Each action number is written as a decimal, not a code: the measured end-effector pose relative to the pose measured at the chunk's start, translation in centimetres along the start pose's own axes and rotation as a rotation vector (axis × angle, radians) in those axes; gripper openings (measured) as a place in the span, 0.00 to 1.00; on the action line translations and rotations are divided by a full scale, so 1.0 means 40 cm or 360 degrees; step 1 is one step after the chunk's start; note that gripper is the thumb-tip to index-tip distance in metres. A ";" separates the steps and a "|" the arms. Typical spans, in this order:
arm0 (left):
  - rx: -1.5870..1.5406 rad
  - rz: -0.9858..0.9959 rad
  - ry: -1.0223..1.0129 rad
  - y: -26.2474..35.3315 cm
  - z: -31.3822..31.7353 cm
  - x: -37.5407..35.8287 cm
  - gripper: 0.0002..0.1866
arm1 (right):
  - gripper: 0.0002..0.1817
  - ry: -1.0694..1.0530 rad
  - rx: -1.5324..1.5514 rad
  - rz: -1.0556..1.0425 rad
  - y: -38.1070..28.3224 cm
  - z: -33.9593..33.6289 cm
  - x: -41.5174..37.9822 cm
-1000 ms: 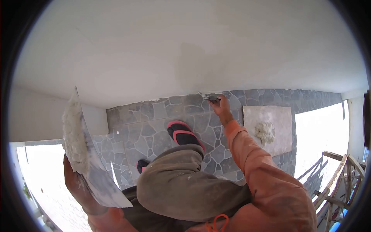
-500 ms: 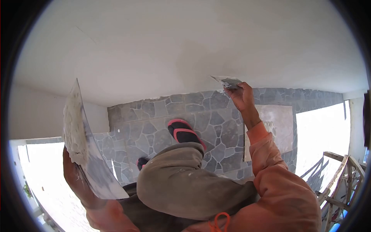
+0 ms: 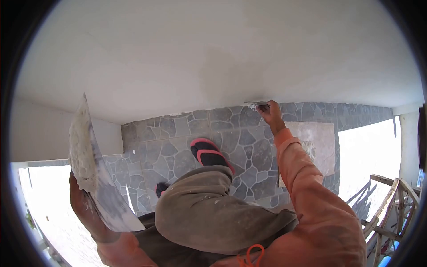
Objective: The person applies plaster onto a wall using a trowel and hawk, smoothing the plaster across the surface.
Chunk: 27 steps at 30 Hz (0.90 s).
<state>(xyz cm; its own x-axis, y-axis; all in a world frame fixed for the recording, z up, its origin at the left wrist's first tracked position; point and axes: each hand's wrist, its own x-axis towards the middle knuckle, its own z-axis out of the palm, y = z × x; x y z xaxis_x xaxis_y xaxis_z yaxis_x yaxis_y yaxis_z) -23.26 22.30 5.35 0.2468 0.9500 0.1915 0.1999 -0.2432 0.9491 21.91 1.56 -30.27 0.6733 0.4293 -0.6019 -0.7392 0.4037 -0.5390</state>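
On the left, my left hand (image 3: 84, 196) supports a wide metal plastering blade (image 3: 109, 189) from behind, its fingers mostly hidden. A thick strip of pale, wet plaster (image 3: 82, 151) clings to the blade's outer side. My right hand (image 3: 272, 113) is closed around a smaller putty knife (image 3: 258, 104), seen nearly edge-on. That knife is at the bottom of the white wall (image 3: 155, 66), close to where it meets the stone floor. A darker, damp-looking patch (image 3: 227, 71) shows on the wall above it.
Grey stone-patterned flooring (image 3: 253, 155) lies below, with a flat pale board (image 3: 322, 142) to the right. My sandalled foot (image 3: 209, 153) and bent knee (image 3: 191, 204) are in the middle. A wooden frame (image 3: 393, 209) stands at the lower right. A low wall (image 3: 66, 133) juts out at left.
My right hand has moved down the wall toward its base, and the putty knife has turned nearly edge-on. My left hand and the wide blade have shifted only slightly.
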 end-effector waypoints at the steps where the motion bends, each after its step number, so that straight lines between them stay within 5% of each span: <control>1: -0.0002 0.0002 -0.0029 -0.002 -0.005 0.002 0.21 | 0.17 0.0028 -0.0047 -0.0001 -0.008 0.010 -0.002; 12: 0.0062 0.0048 0.0028 -0.010 -0.007 0.002 0.21 | 0.20 -0.0311 -0.0002 -0.0289 -0.165 0.192 -0.324; 18: -0.0122 -0.0231 0.0053 0.010 -0.003 -0.002 0.22 | 0.25 -0.0141 -0.0013 0.0189 0.050 0.059 -0.199; 23: -0.0262 -0.0321 0.0278 0.034 0.038 -0.007 0.22 | 0.25 -0.0121 0.0183 0.0187 0.164 0.034 -0.029; 27: -0.0037 -0.0183 0.0098 0.005 -0.001 0.001 0.22 | 0.25 -0.0072 0.0184 0.0118 0.169 0.077 0.001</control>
<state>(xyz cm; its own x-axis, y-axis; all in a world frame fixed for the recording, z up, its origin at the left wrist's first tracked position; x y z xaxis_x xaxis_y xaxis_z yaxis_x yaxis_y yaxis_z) -23.27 22.29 5.55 0.1649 0.9817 0.0951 0.2012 -0.1279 0.9712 16.96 6.80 -32.12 0.6187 0.4962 -0.6091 -0.7824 0.4588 -0.4211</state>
